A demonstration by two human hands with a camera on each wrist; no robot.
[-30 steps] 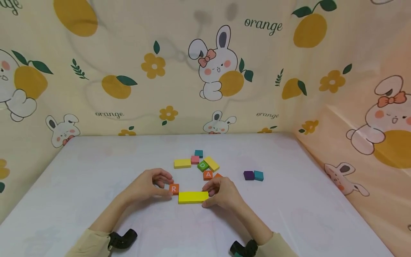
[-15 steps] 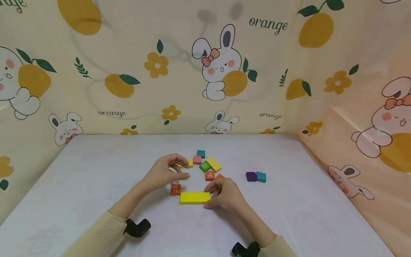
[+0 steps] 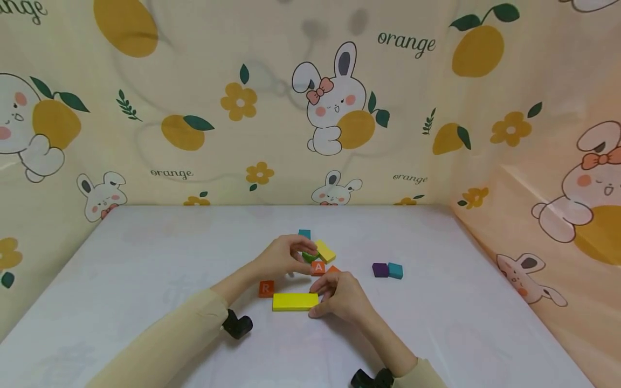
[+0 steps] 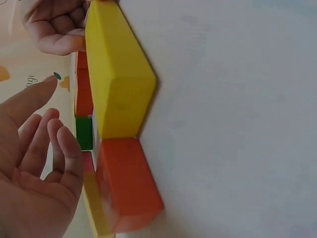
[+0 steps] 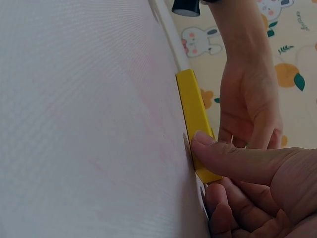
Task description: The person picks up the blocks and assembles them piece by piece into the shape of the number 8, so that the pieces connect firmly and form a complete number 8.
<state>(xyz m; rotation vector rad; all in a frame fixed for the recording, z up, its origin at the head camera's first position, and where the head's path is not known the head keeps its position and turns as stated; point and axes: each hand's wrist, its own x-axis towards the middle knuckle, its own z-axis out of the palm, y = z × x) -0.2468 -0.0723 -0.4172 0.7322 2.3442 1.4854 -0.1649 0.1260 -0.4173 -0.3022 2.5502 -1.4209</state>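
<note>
In the head view my right hand (image 3: 342,296) pinches the right end of a long yellow block (image 3: 295,302) lying on the table; the right wrist view shows the thumb (image 5: 218,151) pressed on that block's side. My left hand (image 3: 283,255) hovers over the loose blocks, its fingertips close to a green block (image 3: 309,258) and an orange letter A block (image 3: 317,268). Between its thumb and fingers (image 4: 42,141) nothing shows in the left wrist view. An orange letter R block (image 3: 266,289) touches the long block's left end. The left hand hides a pink block and another yellow one from the head camera.
Behind the left hand lie a teal block (image 3: 304,234) and a tilted yellow block (image 3: 326,251). Another orange block (image 3: 332,269) is partly covered by the right hand. Purple (image 3: 380,270) and blue (image 3: 395,270) blocks sit together at right. A patterned curtain (image 3: 271,134) borders the table.
My left hand has left the R block and moved right and away from me, across the far yellow block towards the green block. The right hand stays at the long yellow block.
</note>
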